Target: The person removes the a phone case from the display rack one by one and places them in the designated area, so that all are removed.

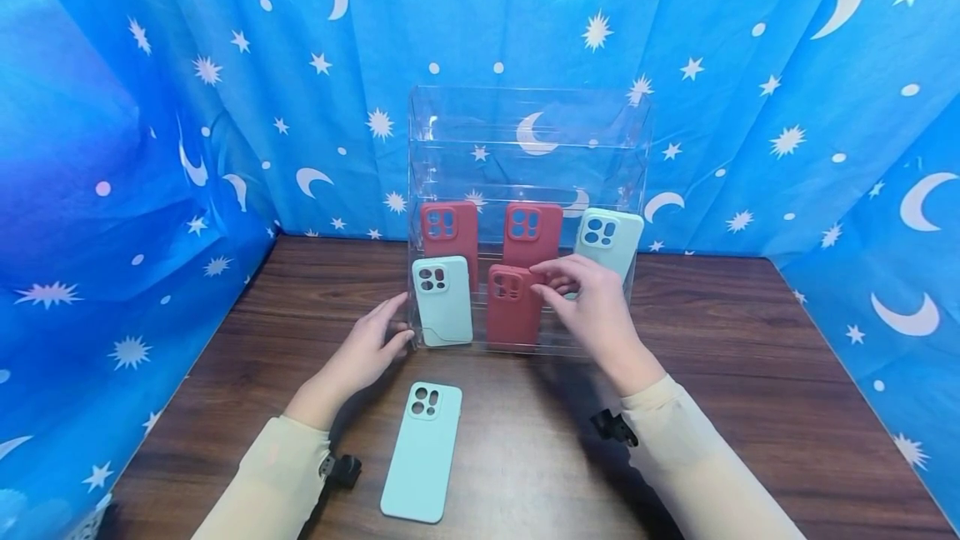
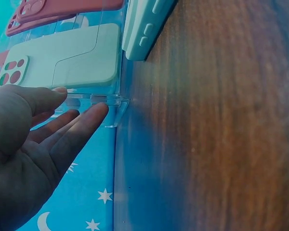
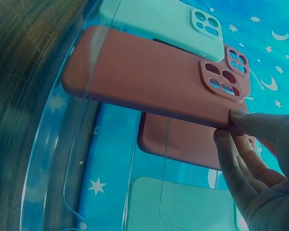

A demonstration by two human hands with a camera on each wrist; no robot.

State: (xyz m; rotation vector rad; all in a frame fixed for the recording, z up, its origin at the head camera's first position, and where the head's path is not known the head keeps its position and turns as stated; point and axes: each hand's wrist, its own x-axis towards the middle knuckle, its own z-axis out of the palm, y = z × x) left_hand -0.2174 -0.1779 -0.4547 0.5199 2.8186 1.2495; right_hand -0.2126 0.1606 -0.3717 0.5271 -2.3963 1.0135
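A clear acrylic tiered rack [image 1: 525,132] stands at the back middle of the wooden table [image 1: 750,357]. Its front row holds a mint phone case [image 1: 444,302] and a red phone case [image 1: 512,311]. My right hand [image 1: 547,282] pinches that red case [image 3: 144,77] at its top right corner, thumb and forefinger on the edge by the camera cut-out. My left hand [image 1: 397,327] lies with straight fingers against the rack's front left corner [image 2: 113,103], beside the mint case [image 2: 72,60]. Another mint case [image 1: 422,452] lies flat on the table between my forearms.
The rack's upper row carries two red cases [image 1: 448,232] [image 1: 532,232] and a mint one [image 1: 609,242]. Blue cloth with moons and stars [image 1: 150,148] closes off the table at the back and both sides.
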